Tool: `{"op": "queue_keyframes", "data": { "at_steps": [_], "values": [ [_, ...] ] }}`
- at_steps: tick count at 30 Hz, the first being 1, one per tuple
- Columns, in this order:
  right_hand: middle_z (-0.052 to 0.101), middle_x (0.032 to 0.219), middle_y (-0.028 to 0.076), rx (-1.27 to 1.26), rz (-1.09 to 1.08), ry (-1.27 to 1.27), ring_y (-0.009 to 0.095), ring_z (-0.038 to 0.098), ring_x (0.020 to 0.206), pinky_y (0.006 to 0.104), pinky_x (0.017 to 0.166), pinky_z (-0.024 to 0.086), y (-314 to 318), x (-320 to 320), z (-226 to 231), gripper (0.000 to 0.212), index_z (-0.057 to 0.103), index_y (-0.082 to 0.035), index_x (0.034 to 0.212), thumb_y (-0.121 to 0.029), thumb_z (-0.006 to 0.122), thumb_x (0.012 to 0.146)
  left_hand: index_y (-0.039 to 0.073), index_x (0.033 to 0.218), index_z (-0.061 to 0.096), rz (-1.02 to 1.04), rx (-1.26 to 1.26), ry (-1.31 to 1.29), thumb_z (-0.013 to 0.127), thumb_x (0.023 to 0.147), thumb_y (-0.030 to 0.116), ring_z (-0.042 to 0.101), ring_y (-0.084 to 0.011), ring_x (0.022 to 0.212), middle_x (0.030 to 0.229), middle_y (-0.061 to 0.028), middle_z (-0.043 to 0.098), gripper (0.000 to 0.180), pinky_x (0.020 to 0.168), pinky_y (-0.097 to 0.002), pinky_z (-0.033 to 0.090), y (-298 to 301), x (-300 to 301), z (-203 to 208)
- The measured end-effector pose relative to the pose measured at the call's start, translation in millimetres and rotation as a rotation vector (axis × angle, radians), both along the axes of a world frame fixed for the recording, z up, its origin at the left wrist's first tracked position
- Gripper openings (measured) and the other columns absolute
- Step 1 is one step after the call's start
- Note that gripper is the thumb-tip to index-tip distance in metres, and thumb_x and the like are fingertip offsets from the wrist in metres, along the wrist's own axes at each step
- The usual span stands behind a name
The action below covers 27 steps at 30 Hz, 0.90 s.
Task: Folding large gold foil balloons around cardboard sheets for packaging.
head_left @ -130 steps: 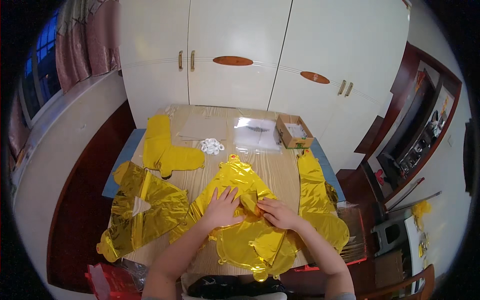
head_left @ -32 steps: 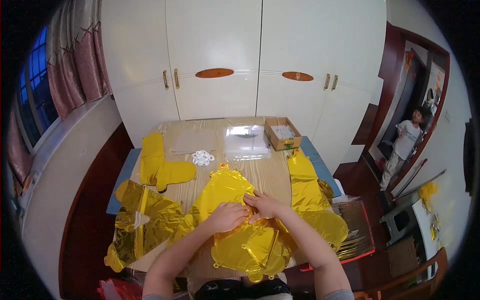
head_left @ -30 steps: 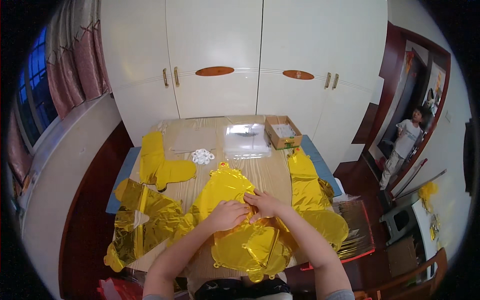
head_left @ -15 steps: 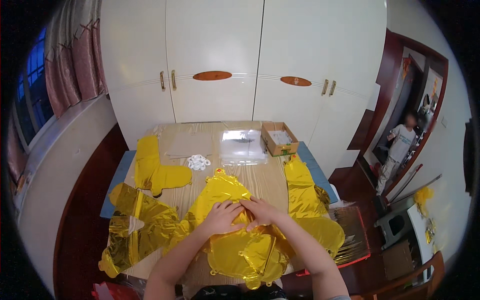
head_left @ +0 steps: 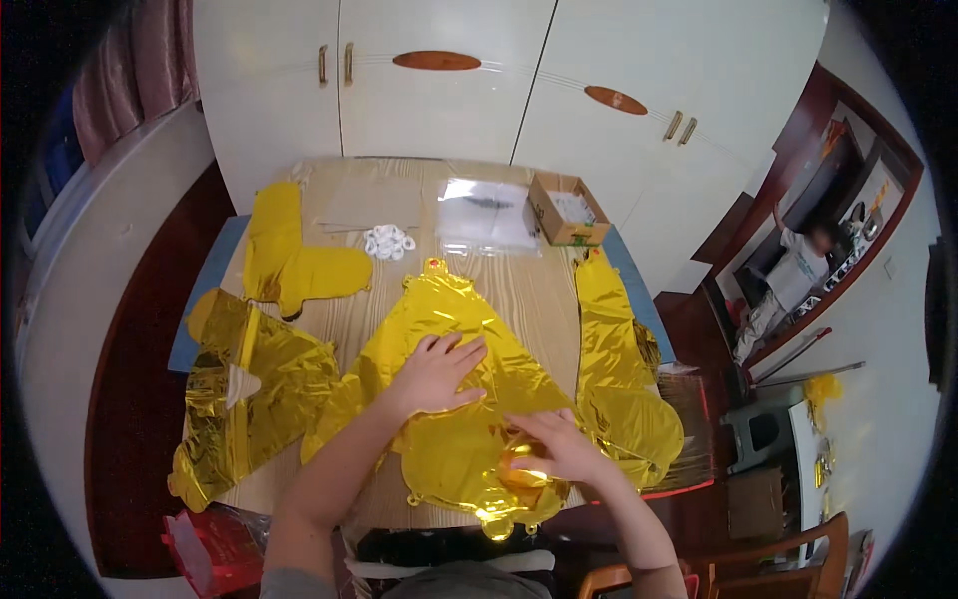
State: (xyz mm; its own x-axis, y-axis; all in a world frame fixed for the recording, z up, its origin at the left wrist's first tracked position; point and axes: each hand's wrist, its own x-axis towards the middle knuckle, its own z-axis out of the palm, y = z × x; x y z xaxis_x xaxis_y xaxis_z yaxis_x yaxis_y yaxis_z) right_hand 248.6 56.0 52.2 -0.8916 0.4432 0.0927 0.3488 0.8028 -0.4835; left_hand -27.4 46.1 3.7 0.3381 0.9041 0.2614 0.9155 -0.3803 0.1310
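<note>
Your left hand (head_left: pixel 436 377) is flat on the big gold foil piece (head_left: pixel 449 314), fingers spread wide, gripping nothing. Your right hand (head_left: pixel 561 447) is nearer you and to the right on the same foil, fingers and thumb curved over a shiny bulge; can't tell if it pinches any. That piece sits mid-table, near side, its narrow tabbed end pointing away from you on the wood-grain table (head_left: pixel 529 304). To your left: a creased foil piece (head_left: pixel 289 399), with a boot-shaped foil piece (head_left: pixel 299 270) beyond it. To your right: a long foil piece (head_left: pixel 611 344). Far side: white rings (head_left: pixel 389 242), clear plastic sheets (head_left: pixel 487 222), open cardboard box (head_left: pixel 577 236)
</note>
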Motion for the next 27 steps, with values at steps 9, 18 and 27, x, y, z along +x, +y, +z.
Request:
{"op": "queue_keyframes", "data": {
  "at_steps": [9, 18, 27],
  "values": [
    [0.064, 0.092, 0.007, -0.175, -0.518, 0.394, 0.020, 0.055, 0.083, 0.0324, 0.080, 0.040, -51.0, 92.0, -14.6, 0.036, 0.059, -0.007, 0.122, -0.014, 0.063, 0.086, 0.009, 0.140, 0.044, -0.005, -0.003, 0.003, 0.051, 0.088, 0.056, 0.038, -0.0308, 0.131, 0.147, -0.0049, 0.041, 0.070, 0.106, -0.0453, 0.028, 3.4, -1.0, -2.3],
    [0.058, 0.092, 0.007, -1.067, -0.962, 0.857, 0.017, 0.061, 0.077, 0.0303, 0.070, 0.051, -173.6, 73.0, -78.3, 0.013, 0.049, -0.005, 0.104, -0.010, 0.056, 0.095, 0.007, 0.135, 0.049, -0.004, 0.066, -0.001, 0.053, 0.088, 0.053, 0.040, -0.0291, 0.128, 0.144, -0.0054, 0.045, 0.066, 0.104, -0.0443, 0.031, 1.4, -1.2, -3.4],
    [0.060, 0.076, 0.006, -1.027, -0.956, 0.866, 0.015, 0.058, 0.059, 0.0268, 0.054, 0.049, -147.7, 48.5, -63.0, 0.015, 0.051, -0.003, 0.109, -0.012, 0.052, 0.098, 0.010, 0.139, 0.045, 0.007, 0.013, 0.007, 0.052, 0.088, 0.056, 0.037, -0.0317, 0.131, 0.147, -0.0071, 0.040, 0.069, 0.106, -0.0456, 0.030, 0.8, -1.1, -2.3]
  ]
}}
